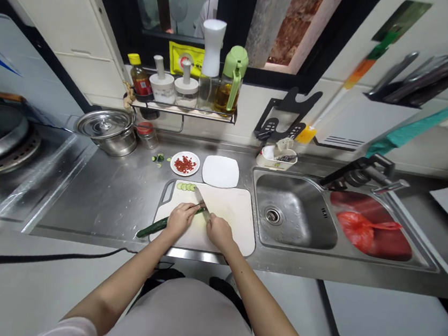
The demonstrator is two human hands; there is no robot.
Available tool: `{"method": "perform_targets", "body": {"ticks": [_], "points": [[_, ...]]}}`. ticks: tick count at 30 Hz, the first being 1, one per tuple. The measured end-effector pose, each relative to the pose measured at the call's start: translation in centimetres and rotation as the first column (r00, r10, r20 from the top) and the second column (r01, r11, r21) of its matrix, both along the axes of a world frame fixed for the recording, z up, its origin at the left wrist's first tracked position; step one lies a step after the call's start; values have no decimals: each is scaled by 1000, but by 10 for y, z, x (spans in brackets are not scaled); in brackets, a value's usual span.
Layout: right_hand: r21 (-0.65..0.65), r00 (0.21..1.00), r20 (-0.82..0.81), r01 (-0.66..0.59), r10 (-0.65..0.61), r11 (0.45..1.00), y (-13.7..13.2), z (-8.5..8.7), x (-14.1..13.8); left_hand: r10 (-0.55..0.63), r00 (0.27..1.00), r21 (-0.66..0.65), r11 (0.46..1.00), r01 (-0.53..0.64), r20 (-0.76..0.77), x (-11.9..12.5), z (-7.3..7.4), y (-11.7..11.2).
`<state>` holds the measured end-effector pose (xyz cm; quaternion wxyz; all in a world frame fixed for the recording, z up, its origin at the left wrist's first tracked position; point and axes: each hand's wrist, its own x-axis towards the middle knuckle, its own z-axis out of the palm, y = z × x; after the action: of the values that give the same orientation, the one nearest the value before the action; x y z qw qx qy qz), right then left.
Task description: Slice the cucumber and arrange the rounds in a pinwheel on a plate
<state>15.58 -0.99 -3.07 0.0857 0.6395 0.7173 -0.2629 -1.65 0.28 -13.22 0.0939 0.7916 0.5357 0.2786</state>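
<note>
We have the cucumber point(151, 228) lying slantwise on the white cutting board point(231, 212), just below the middle of the frame. Its dark end sticks out past the board's lower left corner. Our left hand point(180, 219) lies over it, fingers curled and pressed down on it. Our right hand point(220, 232) is wrapped closed around the handle of a knife point(200, 196), whose blade slants up and to the left, close beside the left fingertips. A short row of cut slices point(187, 186) lies at the board's upper left edge.

To slice well here, we judge that we should tuck the left fingertips back, let the knuckles guide the blade, pin the cucumber so it cannot roll, and cut straight down so the rounds match that row.

Above the board, a plate of chopped red chilli point(184, 164) and an empty white plate point(220, 171) sit on the steel tabletop point(115, 199). The sink point(302, 220) is just to the right.

The cucumber's cut end is hidden under our left hand, and the knife handle is hidden inside the right. We cannot tell whether the edge is touching the cucumber or already in it.
</note>
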Motion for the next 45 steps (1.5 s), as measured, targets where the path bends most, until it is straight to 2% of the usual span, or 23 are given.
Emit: {"method": "perform_targets", "body": {"ticks": [12, 24, 34, 45], "points": [[-48, 1000, 2, -24, 24, 999, -12, 2, 15, 7, 1000, -5, 1000, -7, 4, 1, 5, 0], [-30, 1000, 16, -18, 19, 999, 7, -2, -8, 1, 1000, -17, 1000, -1, 15, 0, 2, 0], [-94, 998, 60, -29, 35, 995, -11, 0, 6, 12, 1000, -40, 999, -12, 7, 1, 4, -1], [-74, 999, 26, -41, 43, 996, 5, -5, -9, 8, 1000, -30, 1000, -9, -6, 1, 5, -1]]}}
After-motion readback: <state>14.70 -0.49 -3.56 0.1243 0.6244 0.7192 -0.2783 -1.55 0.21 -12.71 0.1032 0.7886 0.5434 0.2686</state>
